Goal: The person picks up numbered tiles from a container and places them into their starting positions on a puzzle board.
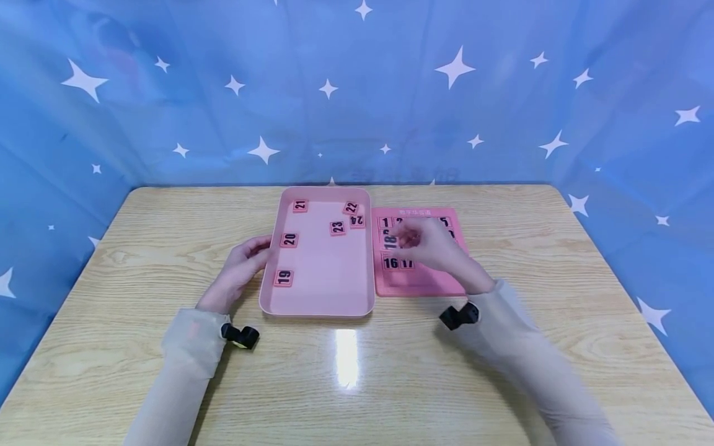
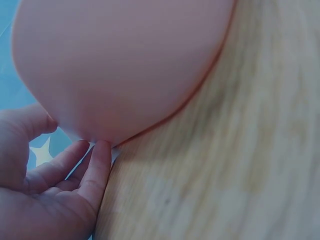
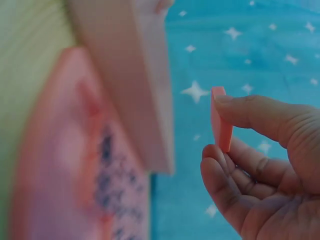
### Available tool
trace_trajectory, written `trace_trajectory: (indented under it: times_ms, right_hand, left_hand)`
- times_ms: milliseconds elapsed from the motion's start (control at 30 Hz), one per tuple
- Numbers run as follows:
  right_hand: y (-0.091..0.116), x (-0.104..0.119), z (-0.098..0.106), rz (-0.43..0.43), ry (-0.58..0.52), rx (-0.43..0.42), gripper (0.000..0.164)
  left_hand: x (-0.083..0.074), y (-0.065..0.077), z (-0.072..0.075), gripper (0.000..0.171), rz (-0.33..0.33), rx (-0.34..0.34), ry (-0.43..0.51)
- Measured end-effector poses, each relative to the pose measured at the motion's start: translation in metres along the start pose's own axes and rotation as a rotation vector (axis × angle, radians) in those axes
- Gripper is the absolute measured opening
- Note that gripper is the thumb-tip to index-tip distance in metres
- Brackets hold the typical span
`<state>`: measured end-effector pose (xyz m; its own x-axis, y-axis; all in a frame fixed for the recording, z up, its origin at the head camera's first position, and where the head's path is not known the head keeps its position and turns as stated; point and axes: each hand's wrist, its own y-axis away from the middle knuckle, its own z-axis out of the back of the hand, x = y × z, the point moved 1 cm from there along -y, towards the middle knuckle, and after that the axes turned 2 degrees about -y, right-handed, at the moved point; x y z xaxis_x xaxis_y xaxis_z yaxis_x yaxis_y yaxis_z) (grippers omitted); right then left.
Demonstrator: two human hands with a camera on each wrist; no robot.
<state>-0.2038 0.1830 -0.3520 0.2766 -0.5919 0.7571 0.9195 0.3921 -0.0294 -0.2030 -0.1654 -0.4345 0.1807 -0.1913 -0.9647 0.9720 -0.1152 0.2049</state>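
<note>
My right hand (image 1: 426,244) pinches a pink number tile (image 1: 390,241) marked 18 between thumb and fingers, above the pink puzzle board (image 1: 421,288). In the right wrist view the tile (image 3: 221,120) is seen edge-on. Several numbered tiles sit in the board, 16 and 17 lowest; the hand hides part of the rows. With fingertips and thumb, my left hand (image 1: 240,269) holds the left side of a pink tray (image 1: 318,308); its wall (image 2: 125,70) fills much of the left wrist view. Inside lie loose tiles 19 (image 1: 283,278), 20 (image 1: 289,240), 21 (image 1: 300,205), 22, 23 (image 1: 337,228) and 24.
The tray and board stand side by side on a wooden table (image 1: 139,260), near its back edge. Behind hangs a blue curtain (image 1: 201,111) with white stars. Each wrist bears a small black camera (image 1: 240,336).
</note>
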Motion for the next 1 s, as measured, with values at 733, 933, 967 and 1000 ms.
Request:
trace_trajectory:
  times_ms: [733,933,967,1000]
  right_hand:
    - [0.041,-0.063,0.007,-0.295,0.177,-0.084,0.033]
    - [0.036,-0.064,0.002,-0.346,0.211,-0.057,0.037]
    - [0.035,-0.065,0.001,-0.344,0.222,-0.057,0.038]
    - [0.034,-0.065,0.001,-0.345,0.233,-0.057,0.039]
  left_hand:
    - [-0.002,0.003,-0.001,0.047,-0.023,0.000,0.013]
    - [-0.003,0.004,-0.001,0.047,-0.019,-0.001,-0.001]
    - [-0.003,0.004,-0.001,0.047,-0.017,-0.001,-0.003]
    - [-0.004,0.004,-0.001,0.047,-0.015,-0.003,-0.002]
